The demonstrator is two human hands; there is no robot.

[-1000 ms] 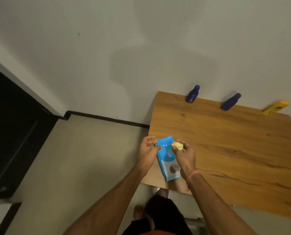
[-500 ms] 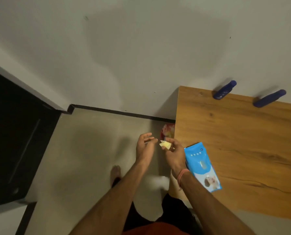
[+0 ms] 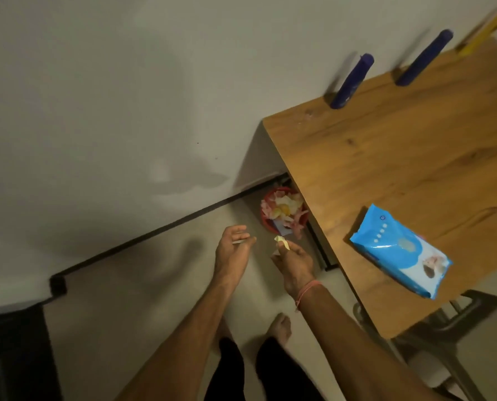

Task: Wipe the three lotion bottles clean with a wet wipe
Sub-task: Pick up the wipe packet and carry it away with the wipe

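Right hand (image 3: 295, 263) grip pinches small yellowish scrap (image 3: 282, 242) at fingertips, held over floor just short of red bin (image 3: 266, 218) tucked under table (image 3: 386, 175) edge. Left hand (image 3: 232, 250) grip loosely spread, holds nothing. Blue wipes pack (image 3: 400, 251) lies flat near table's front edge. Two dark blue bottles (image 3: 353, 82) (image 3: 424, 63) and yellow bottle (image 3: 483, 31) stand along wall, well apart from hands.

yellow bottle (image 3: 486, 30) cut by the top-right corner, both blue bottles (image 3: 351, 82) motion-blurred, red bin (image 3: 282, 211) partly hidden under the tabletop (image 3: 400, 157)
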